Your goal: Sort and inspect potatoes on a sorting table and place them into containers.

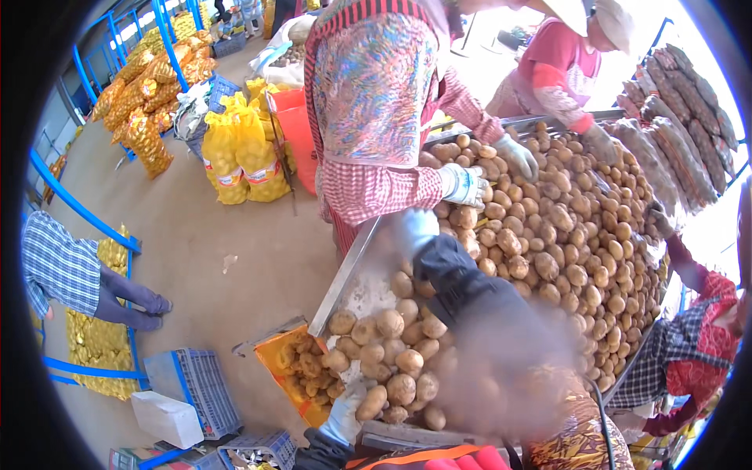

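Observation:
My left hand (345,411), in a pale work glove below a dark sleeve, grips a potato (372,403) at the near edge of the sorting table. Just beyond it lie loose potatoes (401,389), many with soil on their skins. My right hand (416,228), also gloved, reaches across to the table's far left side; motion blur hides its fingers and anything in them. An orange bag (271,354) holding small potatoes hangs open at the table corner, left of my left hand. A metal rim (343,276) runs along the table's left side.
Co-workers' gloved hands (464,185) touch the large potato heap (564,220) from several sides. Filled yellow mesh sacks (244,155) and a red bin (296,138) stand on the floor. Plastic crates (202,388) and a white block (167,418) sit lower left. Stacked sacks (684,153) rise at right.

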`<control>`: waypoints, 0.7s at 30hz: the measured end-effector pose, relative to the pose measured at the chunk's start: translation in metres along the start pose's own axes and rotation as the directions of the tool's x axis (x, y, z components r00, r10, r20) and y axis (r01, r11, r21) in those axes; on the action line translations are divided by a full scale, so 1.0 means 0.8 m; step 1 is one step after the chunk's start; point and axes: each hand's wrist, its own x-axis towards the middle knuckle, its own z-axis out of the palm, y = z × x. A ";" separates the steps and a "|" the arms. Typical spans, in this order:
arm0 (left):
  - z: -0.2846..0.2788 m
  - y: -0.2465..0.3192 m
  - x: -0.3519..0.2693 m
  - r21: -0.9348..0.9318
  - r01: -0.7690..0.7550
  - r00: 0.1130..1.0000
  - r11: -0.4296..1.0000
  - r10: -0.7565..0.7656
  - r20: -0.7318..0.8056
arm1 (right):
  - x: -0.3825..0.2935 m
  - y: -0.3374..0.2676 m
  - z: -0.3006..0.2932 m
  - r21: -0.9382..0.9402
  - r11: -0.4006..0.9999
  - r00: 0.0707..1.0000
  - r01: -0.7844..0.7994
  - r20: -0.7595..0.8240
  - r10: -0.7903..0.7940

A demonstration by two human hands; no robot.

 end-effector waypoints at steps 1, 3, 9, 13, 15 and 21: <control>0.001 -0.001 0.000 0.058 -0.004 1.000 0.998 0.004 -0.001 | 0.019 0.002 0.001 0.012 0.990 0.983 0.143 -0.118 -0.140; 0.002 -0.002 0.000 0.073 0.042 0.999 0.996 -0.040 -0.021 | 0.053 0.009 0.014 -0.032 0.990 0.989 0.140 -0.050 -0.142; 0.000 0.001 0.002 -0.206 0.116 0.985 0.972 -0.140 -0.104 | 0.091 0.020 0.087 -0.117 0.988 0.995 0.099 0.044 -0.095; 0.001 0.014 0.008 -0.015 0.123 0.986 0.992 -0.124 -0.107 | 0.051 0.013 0.065 0.118 0.984 0.991 0.131 0.015 -0.134; 0.004 0.021 0.010 -0.061 0.134 0.985 0.989 -0.140 -0.103 | 0.004 0.011 0.038 0.547 0.824 0.984 0.146 0.004 -0.177; 0.016 0.047 0.014 -0.448 0.137 0.991 0.883 -0.126 0.054 | -0.217 0.002 0.009 0.890 -0.440 0.993 -0.117 0.105 -0.052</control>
